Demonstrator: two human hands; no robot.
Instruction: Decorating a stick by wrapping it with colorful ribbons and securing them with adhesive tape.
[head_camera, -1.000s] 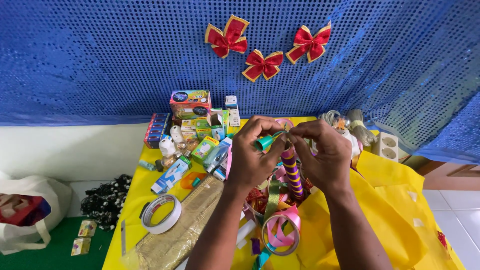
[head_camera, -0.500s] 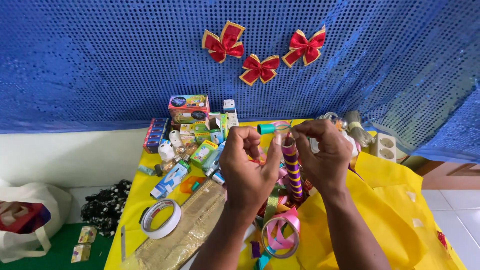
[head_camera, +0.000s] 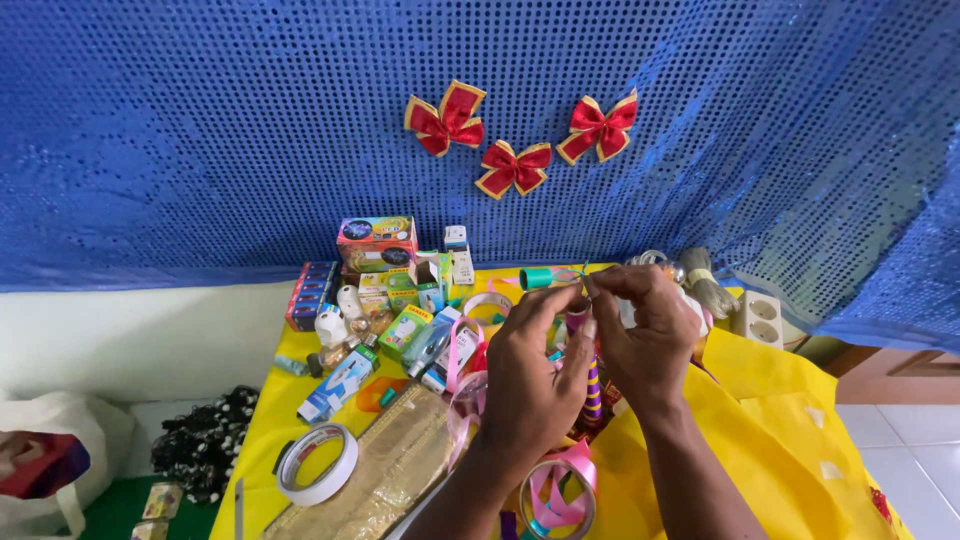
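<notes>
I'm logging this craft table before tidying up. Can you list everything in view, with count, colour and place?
bows: three, red with gold edges, on the blue sequin cloth
boxes: several, mixed colours, back of the yellow table
bulbs: a few, white, left of the boxes
tape roll: one, white, front left
gold strip: one, beside the tape roll
pink ribbon: one coil, front centre
socket: one, cream, right edge
bag: one, white, on the floor at left
striped ribbon: one, purple and gold, hanging from the hands
left hand: pinching the ribbon
right hand: pinching it too
</notes>
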